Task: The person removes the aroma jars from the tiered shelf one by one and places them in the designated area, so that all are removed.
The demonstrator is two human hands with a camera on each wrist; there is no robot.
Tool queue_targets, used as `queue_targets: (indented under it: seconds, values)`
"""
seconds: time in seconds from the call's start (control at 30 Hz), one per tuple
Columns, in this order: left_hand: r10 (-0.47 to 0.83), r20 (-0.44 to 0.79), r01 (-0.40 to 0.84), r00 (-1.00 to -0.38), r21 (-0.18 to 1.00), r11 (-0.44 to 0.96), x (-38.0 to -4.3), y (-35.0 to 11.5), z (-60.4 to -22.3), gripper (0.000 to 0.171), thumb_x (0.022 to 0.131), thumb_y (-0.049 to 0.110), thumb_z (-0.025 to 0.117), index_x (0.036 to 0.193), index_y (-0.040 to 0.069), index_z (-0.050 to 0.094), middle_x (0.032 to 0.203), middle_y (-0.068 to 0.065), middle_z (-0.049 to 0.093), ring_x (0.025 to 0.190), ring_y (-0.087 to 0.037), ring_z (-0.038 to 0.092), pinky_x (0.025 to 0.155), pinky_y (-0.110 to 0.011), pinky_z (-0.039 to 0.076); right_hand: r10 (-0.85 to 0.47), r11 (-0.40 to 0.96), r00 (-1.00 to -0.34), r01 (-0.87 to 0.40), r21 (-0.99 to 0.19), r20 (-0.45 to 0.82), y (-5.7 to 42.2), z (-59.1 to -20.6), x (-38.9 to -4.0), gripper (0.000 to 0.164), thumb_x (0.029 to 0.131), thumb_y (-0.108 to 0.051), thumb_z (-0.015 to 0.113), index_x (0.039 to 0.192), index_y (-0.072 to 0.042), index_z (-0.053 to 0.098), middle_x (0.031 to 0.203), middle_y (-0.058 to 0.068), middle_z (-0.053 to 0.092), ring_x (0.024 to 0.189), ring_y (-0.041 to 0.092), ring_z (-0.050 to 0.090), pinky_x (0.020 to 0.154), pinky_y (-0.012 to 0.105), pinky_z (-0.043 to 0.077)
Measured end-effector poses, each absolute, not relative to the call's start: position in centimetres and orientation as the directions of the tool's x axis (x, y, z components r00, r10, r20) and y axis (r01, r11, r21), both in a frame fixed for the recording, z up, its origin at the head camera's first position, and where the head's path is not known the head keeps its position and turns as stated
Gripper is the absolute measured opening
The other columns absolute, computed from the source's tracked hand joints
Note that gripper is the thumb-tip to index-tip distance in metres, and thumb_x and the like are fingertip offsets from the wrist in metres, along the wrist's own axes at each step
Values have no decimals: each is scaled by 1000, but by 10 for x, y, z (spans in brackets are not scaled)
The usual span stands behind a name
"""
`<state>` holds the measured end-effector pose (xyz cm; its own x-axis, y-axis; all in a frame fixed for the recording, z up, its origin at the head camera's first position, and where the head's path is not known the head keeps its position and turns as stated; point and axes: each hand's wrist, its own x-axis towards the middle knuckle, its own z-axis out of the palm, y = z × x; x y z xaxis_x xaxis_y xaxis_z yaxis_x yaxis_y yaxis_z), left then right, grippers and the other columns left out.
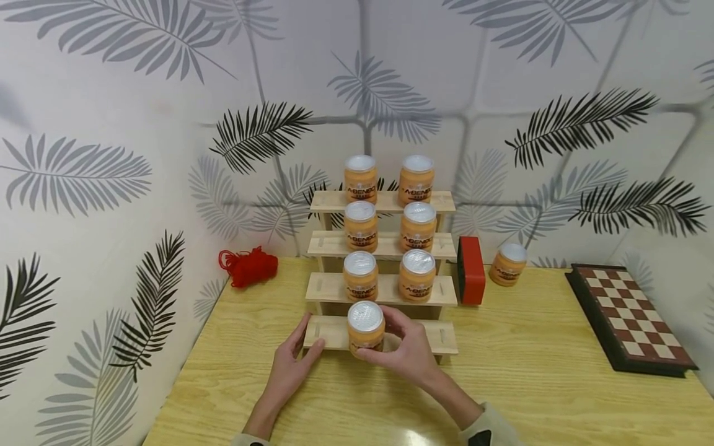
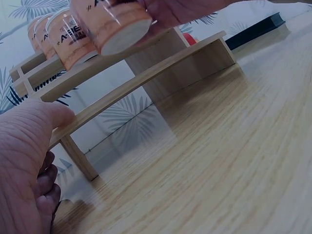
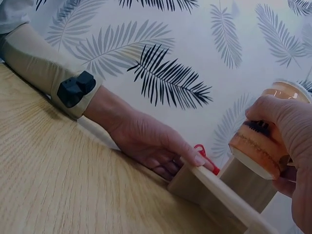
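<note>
My right hand [image 1: 409,350] grips an orange jar [image 1: 365,341] with a silvery lid, thumb at its front. In the left wrist view the base of this held jar [image 2: 114,27] shows, raised over the lowest step. My left hand [image 1: 290,362] holds the left end of the wooden tiered rack [image 1: 329,331] at that step. Its thumb [image 2: 61,115] lies on the board's top and the fingers curl below. On the three higher steps, similar jars [image 1: 417,232] stand upright in two columns.
Right of the rack stands a red box [image 1: 471,271], with another orange jar [image 1: 508,264] beyond it. A checkered board [image 1: 636,316] on a dark case lies far right. Red yarn [image 1: 248,267] lies at the back left, near the patterned wall [image 1: 167,124].
</note>
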<state>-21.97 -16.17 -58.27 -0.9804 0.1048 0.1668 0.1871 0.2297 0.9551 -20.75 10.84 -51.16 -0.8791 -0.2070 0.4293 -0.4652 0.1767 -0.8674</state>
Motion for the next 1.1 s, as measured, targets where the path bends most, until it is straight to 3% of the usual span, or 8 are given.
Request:
queue_targets:
  seconds: [0.47,0.67,0.87,1.1]
  values:
    - [115,179,202,-977,952,232,-218,-162,-583,73,104,28,69,165,11,33,170,-9,29,154,-26,29,122,-49,27,-223,151,-820,-564,-812,528,131,-481,-192,71,75,-9,96,138,-10,64,127,7,73,113,19,71,91,35,60]
    - [119,184,208,-976,950,234,-218,-162,-581,73,104,28,69,165,12,33,170,-10,29,154,-27,29,122,-50,27,-198,190,-830,-554,-810,522,150,-462,-190,75,73,-3,95,140,-6,62,127,9,72,113,15,69,92,29,59]
    - [119,176,200,-977,954,224,-219,-162,-581,73,104,27,69,165,13,32,169,-8,29,154,-23,29,122,-48,27,-153,192,-830,-558,-807,537,172,-444,-190,73,70,4,94,137,-3,64,124,7,72,109,14,70,90,25,59]
    - [117,180,203,-977,953,227,-219,-163,-582,73,104,27,69,165,13,32,170,-8,29,154,-24,30,122,-49,27,-80,235,-805,-588,-774,588,198,-437,-188,74,68,12,92,136,1,64,120,-4,72,105,9,71,88,21,59]
